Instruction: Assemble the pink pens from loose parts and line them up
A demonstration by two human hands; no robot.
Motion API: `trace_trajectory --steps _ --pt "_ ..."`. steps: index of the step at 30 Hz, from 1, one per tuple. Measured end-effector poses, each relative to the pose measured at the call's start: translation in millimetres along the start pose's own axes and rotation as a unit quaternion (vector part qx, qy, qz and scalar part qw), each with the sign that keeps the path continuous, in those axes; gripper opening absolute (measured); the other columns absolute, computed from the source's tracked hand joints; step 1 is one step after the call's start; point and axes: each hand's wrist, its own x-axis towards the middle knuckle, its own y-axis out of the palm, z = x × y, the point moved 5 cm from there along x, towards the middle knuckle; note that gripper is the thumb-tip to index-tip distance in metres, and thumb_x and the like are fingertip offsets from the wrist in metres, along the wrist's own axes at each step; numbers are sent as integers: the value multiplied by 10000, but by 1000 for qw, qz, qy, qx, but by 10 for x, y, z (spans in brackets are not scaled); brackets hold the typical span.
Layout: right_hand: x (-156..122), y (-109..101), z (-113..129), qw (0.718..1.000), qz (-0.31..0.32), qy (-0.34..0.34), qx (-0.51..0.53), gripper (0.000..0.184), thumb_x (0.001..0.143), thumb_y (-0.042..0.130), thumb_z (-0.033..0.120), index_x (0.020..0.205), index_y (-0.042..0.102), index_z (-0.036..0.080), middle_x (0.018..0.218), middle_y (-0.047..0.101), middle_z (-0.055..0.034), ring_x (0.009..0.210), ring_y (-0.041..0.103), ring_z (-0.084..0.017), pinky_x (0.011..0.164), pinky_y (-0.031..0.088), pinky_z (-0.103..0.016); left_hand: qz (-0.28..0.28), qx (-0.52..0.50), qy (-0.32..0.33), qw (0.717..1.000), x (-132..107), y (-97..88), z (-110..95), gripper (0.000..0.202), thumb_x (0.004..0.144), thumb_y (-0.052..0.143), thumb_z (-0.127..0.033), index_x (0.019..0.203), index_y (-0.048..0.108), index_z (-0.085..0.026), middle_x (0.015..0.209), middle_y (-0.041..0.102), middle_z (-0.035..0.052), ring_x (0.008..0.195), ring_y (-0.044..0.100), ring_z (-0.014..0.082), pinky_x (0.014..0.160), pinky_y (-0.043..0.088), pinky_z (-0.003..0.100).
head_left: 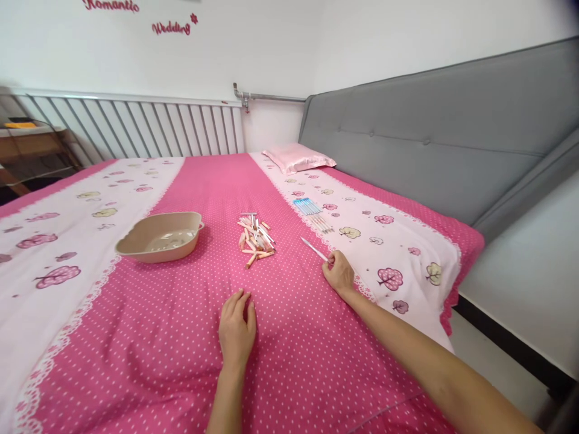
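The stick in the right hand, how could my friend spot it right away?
Start at the grey headboard, then the pink-and-white bedspread beside it. Find the person's right hand there. The thin white stick is the only one held; others lie in a loose pile or neat rows.

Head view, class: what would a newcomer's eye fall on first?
Probably the bright pink-and-white bedspread across the lower picture, with a jumbled pile of slim sticks near the middle and a beige basin to the pile's left. Next, the right hand, gripping a white pen to the pile's right. The large gray headboard stands at upper right.
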Motion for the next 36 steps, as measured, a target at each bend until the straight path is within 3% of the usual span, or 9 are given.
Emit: trace_trajectory --steps 11,23,30,33,36 --pt "11 -4 -2 1000 -2 6 11 190 864 346 261 883 519 184 794 592 -50 708 523 -182 612 344 -274 2 -6 -1 1000 -22 0 18 334 865 431 -297 1079 638 -146 1142 629 131 1102 541 269 970 415 452" --pt "-11 7 -30 1000 14 2 -7 181 861 383 302 872 524 188 803 600 -47 729 529 -185 609 340 -274 25 -13 -4 1000 -28 -30 -10 324 859 445 -300 1076 641 -161 1151 624 124 1123 530 270 983 406 455" --pt "-25 22 -34 1000 15 -4 -18 127 812 445 288 869 500 189 793 585 -46 732 527 -197 608 340 -283 150 18 29 988 447 -131 38 331 874 411 -340 987 649 -139 1034 647 127 946 597 246 869 480 404" --pt "-26 18 -33 1000 15 -5 -16 125 795 451 262 885 496 188 793 588 -44 734 533 -201 612 345 -286 129 76 50 988 681 -121 47 372 874 405 -352 1075 617 -122 1129 609 160 1044 567 285 914 452 441" --pt "-25 12 -33 1000 14 -4 -15 136 772 461 237 894 496 187 792 591 -44 736 538 -203 614 349 -287 115 98 81 985 753 22 45 426 879 414 -338 1236 517 -131 1311 500 166 1195 482 300 982 406 457"
